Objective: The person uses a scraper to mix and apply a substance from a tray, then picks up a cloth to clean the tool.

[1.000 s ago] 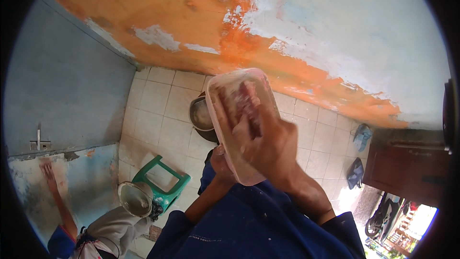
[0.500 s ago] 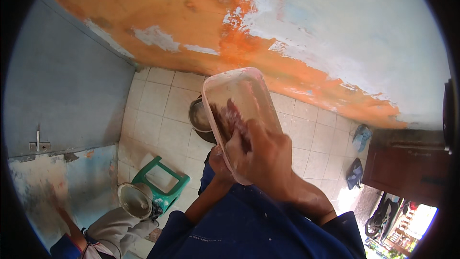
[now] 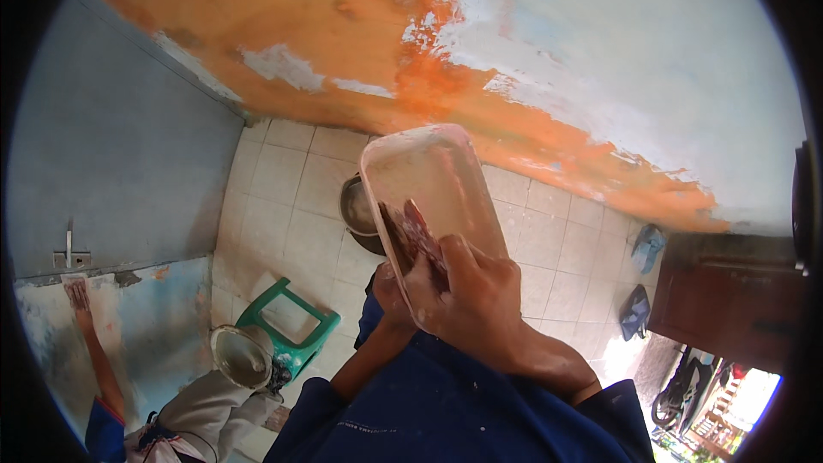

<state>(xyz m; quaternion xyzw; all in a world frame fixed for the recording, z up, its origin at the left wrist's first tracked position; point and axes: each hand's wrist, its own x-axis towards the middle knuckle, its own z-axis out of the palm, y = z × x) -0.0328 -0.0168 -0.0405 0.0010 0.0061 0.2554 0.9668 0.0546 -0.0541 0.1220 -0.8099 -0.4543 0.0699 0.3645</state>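
A pale pink, see-through rectangular tray (image 3: 420,163) is held out in front of my body, its inside smeared with a whitish film. My left hand (image 3: 390,296) grips it at its near left side, with most of the fingers hidden under and behind it. My right hand (image 3: 480,287) is over the near end of the tray, closed on a reddish flat scraper (image 3: 420,227) caked with pale putty. The scraper points away from me, inside the tray close to its left wall. A dark shape next to it may be its shadow or reflection.
Ahead rises an orange wall (image 3: 326,26) with white patches. Below stand a dark bucket (image 3: 360,214), a green plastic stool (image 3: 317,330) and a pale bucket (image 3: 243,356). At left, a co-worker's hand (image 3: 79,296) touches the lower wall. A brown cabinet (image 3: 729,291) stands right.
My right hand and the scraper have shifted slightly toward me in the tray, and the blur has lessened. The co-worker's arm has moved up the left wall.
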